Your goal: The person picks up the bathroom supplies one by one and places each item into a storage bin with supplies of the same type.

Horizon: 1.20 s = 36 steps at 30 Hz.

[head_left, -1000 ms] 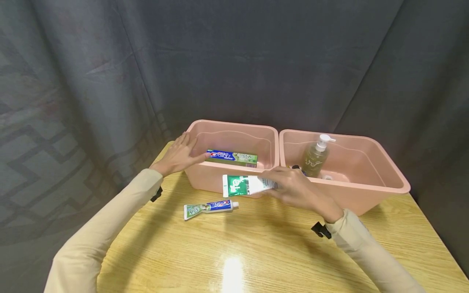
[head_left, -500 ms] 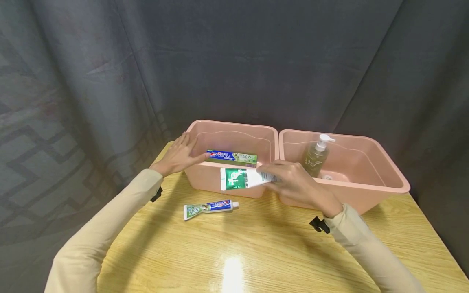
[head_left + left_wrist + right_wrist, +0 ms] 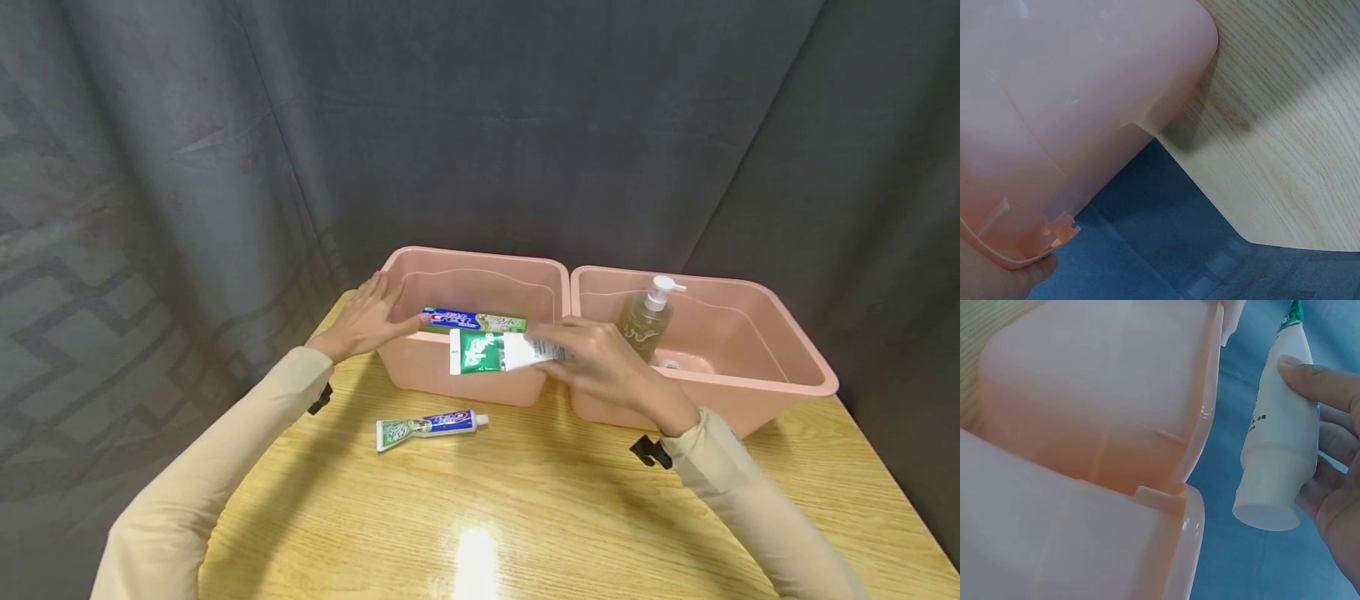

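My right hand (image 3: 600, 358) pinches a green-and-white toothpaste tube (image 3: 480, 351) between thumb and fingers. The tube lies roughly level above the front rim of the left pink bin (image 3: 480, 260), its flat green end pointing left. In the right wrist view its white cap (image 3: 1266, 514) shows at the lower end, the thumb pressing the white body. My left hand (image 3: 363, 321) rests on the left bin's front left corner, fingers spread over the rim. Inside that bin lies a blue-and-green toothpaste box (image 3: 472, 320), partly covered by the held tube.
Beside it stands the right pink bin (image 3: 750, 333), with a pump bottle (image 3: 647, 321) and a small white item (image 3: 670, 364) inside. A blue-and-green toothpaste tube (image 3: 431, 427) lies on the wooden table (image 3: 420, 517) in front. A dark curtain (image 3: 525, 125) hangs behind.
My right hand has lifted the green-and-white toothpaste tube slightly up and left, from in front of the left bin to over its front rim. The left hand has stayed put.
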Tool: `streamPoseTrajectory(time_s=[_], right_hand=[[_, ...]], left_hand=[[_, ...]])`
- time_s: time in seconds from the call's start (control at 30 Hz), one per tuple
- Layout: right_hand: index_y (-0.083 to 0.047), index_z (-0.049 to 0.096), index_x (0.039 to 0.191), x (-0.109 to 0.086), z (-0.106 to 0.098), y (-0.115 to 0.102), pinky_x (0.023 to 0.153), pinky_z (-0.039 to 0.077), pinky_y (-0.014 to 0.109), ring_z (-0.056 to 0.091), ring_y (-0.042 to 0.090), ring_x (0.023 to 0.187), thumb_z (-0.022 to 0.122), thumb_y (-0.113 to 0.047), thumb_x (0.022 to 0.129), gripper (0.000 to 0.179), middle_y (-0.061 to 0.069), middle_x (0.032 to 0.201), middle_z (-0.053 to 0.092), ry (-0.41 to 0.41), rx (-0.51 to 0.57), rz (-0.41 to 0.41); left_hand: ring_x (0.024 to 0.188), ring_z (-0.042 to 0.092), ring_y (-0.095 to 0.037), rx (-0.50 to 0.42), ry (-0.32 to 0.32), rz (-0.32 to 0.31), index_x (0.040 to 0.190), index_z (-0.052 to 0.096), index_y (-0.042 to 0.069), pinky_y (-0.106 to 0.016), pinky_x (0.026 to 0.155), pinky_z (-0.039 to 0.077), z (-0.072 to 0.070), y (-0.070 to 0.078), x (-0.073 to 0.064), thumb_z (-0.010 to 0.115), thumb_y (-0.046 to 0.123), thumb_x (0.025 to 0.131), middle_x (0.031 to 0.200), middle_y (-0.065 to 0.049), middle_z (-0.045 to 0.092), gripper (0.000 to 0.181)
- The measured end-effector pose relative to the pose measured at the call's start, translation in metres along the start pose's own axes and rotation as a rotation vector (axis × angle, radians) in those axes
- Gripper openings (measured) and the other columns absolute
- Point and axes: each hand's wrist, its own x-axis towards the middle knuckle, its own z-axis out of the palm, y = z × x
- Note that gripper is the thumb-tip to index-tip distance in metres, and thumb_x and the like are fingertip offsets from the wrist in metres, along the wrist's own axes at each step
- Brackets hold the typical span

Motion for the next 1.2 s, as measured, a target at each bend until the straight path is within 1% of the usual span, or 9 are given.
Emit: streamPoseTrajectory(time_s=[0.23,0.5,0.73,0.97,1.2], right_hand=[[0.001,0.07,0.113,0.006,-0.003,0.001,0.064,0.056,0.03,0.067,0.021,0.086,0.084,-0.004,0.074,0.042,0.01,0.109,0.073,0.011,-0.009,-0.004],[0.0,0.071,0.111,0.013,-0.002,0.005,0.065,0.056,0.034,0.067,0.023,0.087,0.085,-0.005,0.074,0.04,0.009,0.106,0.073,0.041,-0.021,-0.018],[0.002,0.071,0.111,0.021,-0.001,0.008,0.065,0.056,0.033,0.066,0.021,0.081,0.086,-0.005,0.074,0.04,0.011,0.102,0.073,0.039,-0.013,-0.009],[0.002,0.07,0.114,0.022,0.0,0.011,0.075,0.057,0.038,0.068,0.024,0.091,0.084,-0.003,0.077,0.041,0.011,0.108,0.072,0.017,-0.004,0.028],[0.001,0.07,0.114,0.023,0.003,0.014,0.078,0.057,0.041,0.068,0.027,0.096,0.082,-0.002,0.078,0.039,0.012,0.109,0.072,0.003,-0.007,0.048]], left_hand=[[0.149,-0.004,-0.04,0.005,-0.002,0.004,0.159,0.007,0.011,-0.055,0.118,0.003,0.0,0.001,0.0,0.038,0.075,0.091,0.162,-0.024,-0.002,0.099],[0.149,-0.004,-0.041,0.006,-0.003,0.01,0.16,0.005,0.013,-0.055,0.118,0.003,-0.001,0.0,0.0,0.035,0.079,0.089,0.163,-0.024,-0.002,0.101],[0.149,-0.004,-0.04,0.003,0.001,0.019,0.16,0.004,0.015,-0.056,0.118,0.002,0.001,-0.002,0.001,0.034,0.081,0.088,0.163,-0.023,-0.003,0.102],[0.149,-0.005,-0.038,-0.011,0.008,0.022,0.16,0.005,0.016,-0.056,0.118,0.003,0.001,0.0,0.001,0.035,0.08,0.088,0.163,-0.022,-0.002,0.101],[0.149,-0.004,-0.039,-0.01,0.007,0.022,0.16,0.005,0.017,-0.056,0.118,0.003,0.002,-0.001,0.001,0.035,0.08,0.088,0.163,-0.023,-0.002,0.1]])
